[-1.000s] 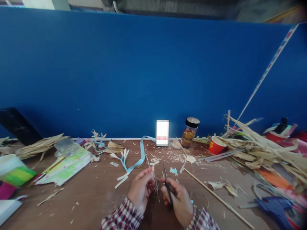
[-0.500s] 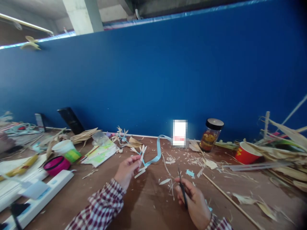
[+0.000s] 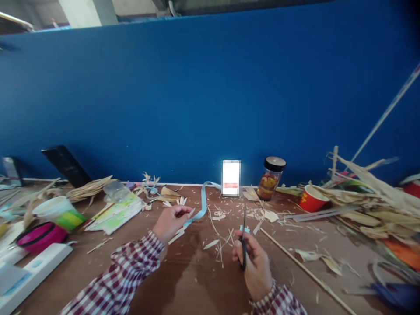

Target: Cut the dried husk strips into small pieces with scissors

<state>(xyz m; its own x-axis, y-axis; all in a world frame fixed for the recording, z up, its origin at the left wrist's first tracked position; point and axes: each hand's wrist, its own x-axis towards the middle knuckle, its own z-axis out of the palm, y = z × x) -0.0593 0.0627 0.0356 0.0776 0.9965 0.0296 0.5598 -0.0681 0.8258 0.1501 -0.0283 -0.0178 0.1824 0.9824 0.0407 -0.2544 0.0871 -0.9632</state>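
My left hand (image 3: 170, 222) is closed in a pinch on a small straw flower (image 3: 181, 201) with a light blue ribbon stem, lifted a little above the brown table (image 3: 183, 284). A long strip of blue ribbon (image 3: 201, 205) trails from it toward the back. My right hand (image 3: 254, 260) is wrapped round black scissors (image 3: 243, 238), blades pointing up and away. Cut straw slivers (image 3: 219, 245) lie on the table between my two hands.
A jar with a black lid (image 3: 271, 178) and a red paper cup (image 3: 311, 197) stand at the back. Dried husks (image 3: 367, 197) pile at the right. A thin stick (image 3: 305, 269) lies diagonally. At the left are a white-green cup (image 3: 57, 212), a pink container (image 3: 41, 236) and a paper pack (image 3: 114, 212).
My left hand has moved left, away from the right one, and picked up the straw flower on the ribbon. The right hand keeps the scissors. The camera has swung about.
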